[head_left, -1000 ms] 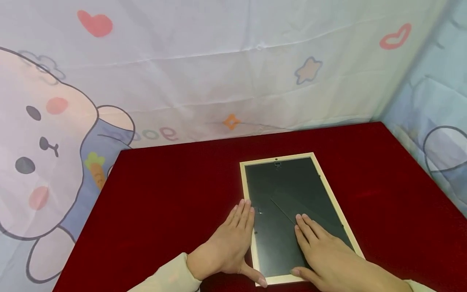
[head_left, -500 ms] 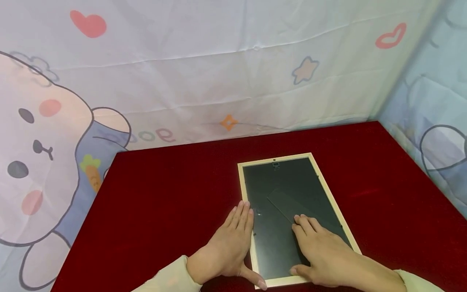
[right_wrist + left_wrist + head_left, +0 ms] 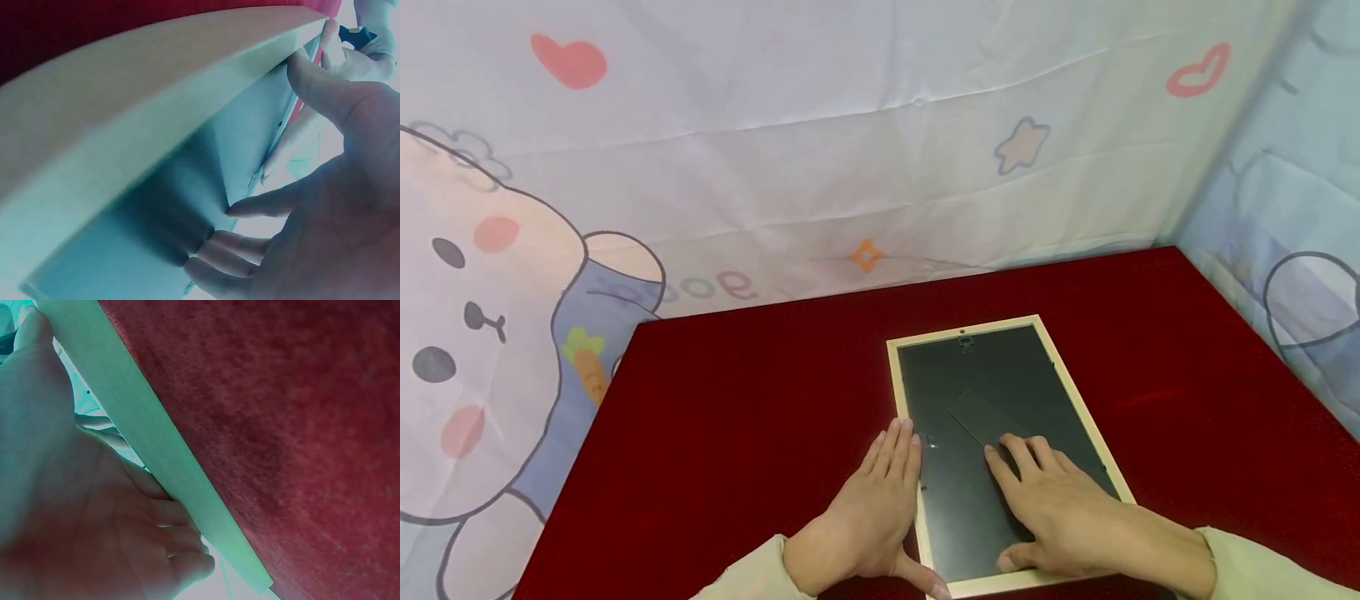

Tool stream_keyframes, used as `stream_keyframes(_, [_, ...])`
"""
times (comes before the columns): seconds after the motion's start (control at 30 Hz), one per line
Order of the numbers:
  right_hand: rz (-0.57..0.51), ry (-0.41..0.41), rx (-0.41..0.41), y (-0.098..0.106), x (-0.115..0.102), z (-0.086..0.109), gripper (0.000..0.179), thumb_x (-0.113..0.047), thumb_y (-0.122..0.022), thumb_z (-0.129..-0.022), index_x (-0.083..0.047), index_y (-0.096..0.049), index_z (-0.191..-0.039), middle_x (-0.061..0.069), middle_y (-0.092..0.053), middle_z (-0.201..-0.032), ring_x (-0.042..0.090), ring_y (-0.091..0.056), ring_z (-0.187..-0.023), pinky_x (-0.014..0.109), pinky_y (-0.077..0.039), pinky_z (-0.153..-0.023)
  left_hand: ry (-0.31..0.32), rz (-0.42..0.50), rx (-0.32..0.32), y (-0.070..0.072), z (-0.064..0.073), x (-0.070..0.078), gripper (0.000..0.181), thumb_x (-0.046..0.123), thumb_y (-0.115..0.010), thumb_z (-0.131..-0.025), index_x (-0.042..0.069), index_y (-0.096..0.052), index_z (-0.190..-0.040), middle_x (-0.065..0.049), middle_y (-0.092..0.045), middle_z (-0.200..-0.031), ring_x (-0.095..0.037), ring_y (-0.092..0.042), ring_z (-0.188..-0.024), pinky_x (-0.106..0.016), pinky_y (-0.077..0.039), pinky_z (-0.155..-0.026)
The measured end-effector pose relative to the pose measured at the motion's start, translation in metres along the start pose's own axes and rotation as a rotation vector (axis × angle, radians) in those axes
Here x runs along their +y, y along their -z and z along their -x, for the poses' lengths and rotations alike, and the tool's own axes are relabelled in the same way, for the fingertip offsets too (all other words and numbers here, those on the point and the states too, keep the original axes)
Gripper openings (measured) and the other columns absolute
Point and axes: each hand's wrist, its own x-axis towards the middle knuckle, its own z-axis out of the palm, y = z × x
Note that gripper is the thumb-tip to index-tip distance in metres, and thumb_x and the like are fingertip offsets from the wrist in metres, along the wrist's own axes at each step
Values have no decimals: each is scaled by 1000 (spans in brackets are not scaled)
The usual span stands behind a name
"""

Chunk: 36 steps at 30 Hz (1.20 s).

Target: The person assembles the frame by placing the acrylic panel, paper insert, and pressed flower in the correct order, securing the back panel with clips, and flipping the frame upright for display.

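Observation:
A pale wooden picture frame (image 3: 1085, 417) lies on the red cloth with its dark backing board (image 3: 1007, 371) facing up. A flat stand leg (image 3: 981, 414) shows on the board, partly hidden by my right hand (image 3: 1063, 508). That hand's fingertips touch the board, fingers spread and slightly bent, while its thumb rests by the near rail. My left hand (image 3: 872, 512) lies straight-fingered along the frame's left side, thumb at the near left corner. In the right wrist view, the right index finger (image 3: 265, 205) meets the backing board.
Red cloth (image 3: 760, 417) covers the table around the frame. A printed fabric curtain (image 3: 790, 150) rises behind the table's far edge, and another fabric panel (image 3: 1300, 200) stands along the right. A small metal hanger (image 3: 966, 342) sits at the frame's far end.
My right hand's fingers have gone from flat and close together to spread and bent, their tips shifting slightly left. The left hand stays along the frame. The head view has shifted a little.

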Motion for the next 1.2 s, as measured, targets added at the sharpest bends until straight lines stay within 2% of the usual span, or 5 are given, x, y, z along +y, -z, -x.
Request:
stream_keyframes(0.23, [92,80,-34,6,-1,-4,112,-66,-80,-81,3,-39,-159,28,-37,-162,45,-42,-140,63,-46,-114,-2,-3,-5,-2,0,0,156,110,-37,-62,-3,-14,-166,-25,-3,-176,-40,-5,-165,-46,-20,-135])
stream_keyframes(0.37, [186,142,-38,11,0,-8,112,-72,-75,-81,5,-43,-156,25,-47,-153,36,-48,-126,50,-54,-107,-2,17,0,-2,-1,-2,157,110,-40,-61,-4,-15,-166,-25,-2,-175,-40,-5,-165,-46,-21,-135])
stream_keyframes(0.5, [245,157,-47,15,1,-11,115,-76,-72,-79,4,-44,-156,21,-50,-147,27,-44,-111,38,-57,-94,-3,36,4,-1,-2,-4,157,109,-41,-61,-4,-13,-166,-25,0,-175,-39,-4,-165,-46,-20,-135])
stream_keyframes(0.73, [238,162,-51,14,1,-10,114,-75,-74,-78,4,-45,-155,22,-50,-146,30,-46,-115,43,-57,-98,-7,88,13,-3,-1,-3,158,108,-46,-61,-4,-14,-166,-25,-1,-175,-39,-4,-165,-46,-21,-135])
stream_keyframes(1.2, [217,134,-81,15,-2,-11,117,-75,-75,-78,6,-43,-156,22,-47,-150,35,-46,-124,56,-49,-114,-13,105,37,-6,-1,-3,157,107,-50,-61,-5,-15,-166,-26,-3,-175,-41,-5,-165,-47,-22,-134])
